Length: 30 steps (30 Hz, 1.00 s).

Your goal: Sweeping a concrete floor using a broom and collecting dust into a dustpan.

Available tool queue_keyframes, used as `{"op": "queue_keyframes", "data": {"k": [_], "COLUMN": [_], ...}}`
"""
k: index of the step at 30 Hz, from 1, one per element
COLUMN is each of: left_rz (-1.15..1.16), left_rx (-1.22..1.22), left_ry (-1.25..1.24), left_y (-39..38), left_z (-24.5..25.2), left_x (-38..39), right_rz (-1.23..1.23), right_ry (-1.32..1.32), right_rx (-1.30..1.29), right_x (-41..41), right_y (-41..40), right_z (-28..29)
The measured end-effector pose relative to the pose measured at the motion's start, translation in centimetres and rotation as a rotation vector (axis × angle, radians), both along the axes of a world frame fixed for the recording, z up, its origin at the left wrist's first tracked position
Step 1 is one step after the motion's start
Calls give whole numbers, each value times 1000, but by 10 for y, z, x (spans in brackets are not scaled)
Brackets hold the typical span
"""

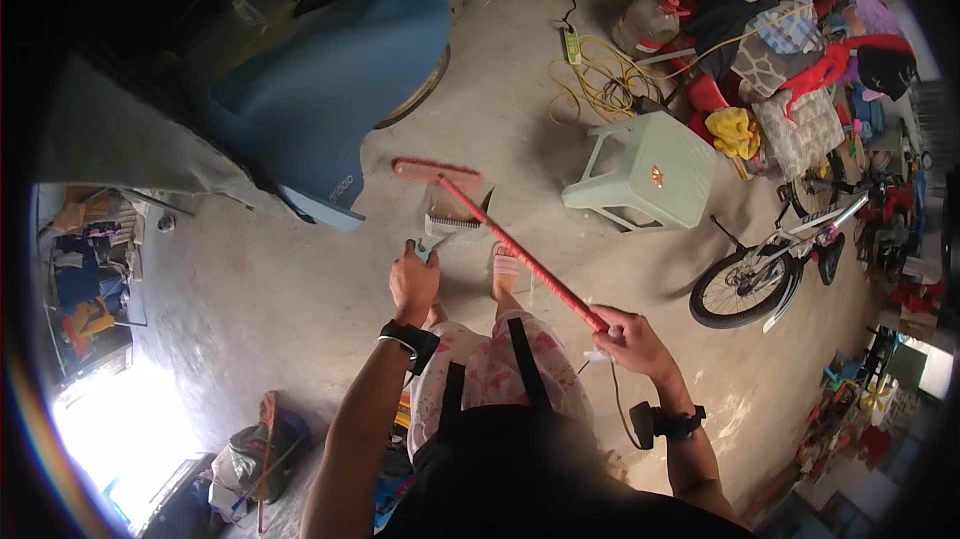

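Observation:
My right hand (634,340) is closed round the upper end of the broom's red handle (540,275). The handle slants up and left to a pink-red broom head (436,170) with dark red bristles, just beyond the dustpan. My left hand (414,284) grips the dustpan's light blue handle (424,248). The pan (454,212) is grey-white with a toothed edge on the side towards me, and brownish debris shows in it. It is low over the concrete floor, in front of my sandalled foot (505,261); whether it touches the floor is unclear. The broom shaft passes over its right corner.
A pale green plastic stool (660,171) stands right of the broom. Behind it lie a coiled yellow cable (607,81) and a green power strip (572,46). A bicycle (757,269) and heaped belongings line the right. A large blue cover (330,88) bulges at upper left.

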State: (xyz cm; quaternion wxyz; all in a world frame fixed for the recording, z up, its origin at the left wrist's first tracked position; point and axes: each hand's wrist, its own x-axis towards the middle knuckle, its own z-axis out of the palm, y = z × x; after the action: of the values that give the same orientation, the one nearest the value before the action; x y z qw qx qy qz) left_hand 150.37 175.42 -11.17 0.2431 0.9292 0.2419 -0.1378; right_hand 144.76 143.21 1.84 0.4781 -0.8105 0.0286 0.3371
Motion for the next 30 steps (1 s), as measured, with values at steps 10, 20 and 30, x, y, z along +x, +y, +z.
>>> {"op": "queue_keyframes", "data": {"k": [10,20,30], "left_rz": [-31,-65,-142], "left_rx": [-135,-67,48], "left_ry": [-133,-49,-45], "left_y": [139,226,251], "left_z": [3,4,-2], "left_x": [-78,-131,-133], "right_rz": [-12,69,55], "right_ry": [-288,-229,331], "right_rx": [-272,-398,5], "right_x": [89,4,-72], "right_y": [65,232,169], "right_z": [-97,-207,-30]}}
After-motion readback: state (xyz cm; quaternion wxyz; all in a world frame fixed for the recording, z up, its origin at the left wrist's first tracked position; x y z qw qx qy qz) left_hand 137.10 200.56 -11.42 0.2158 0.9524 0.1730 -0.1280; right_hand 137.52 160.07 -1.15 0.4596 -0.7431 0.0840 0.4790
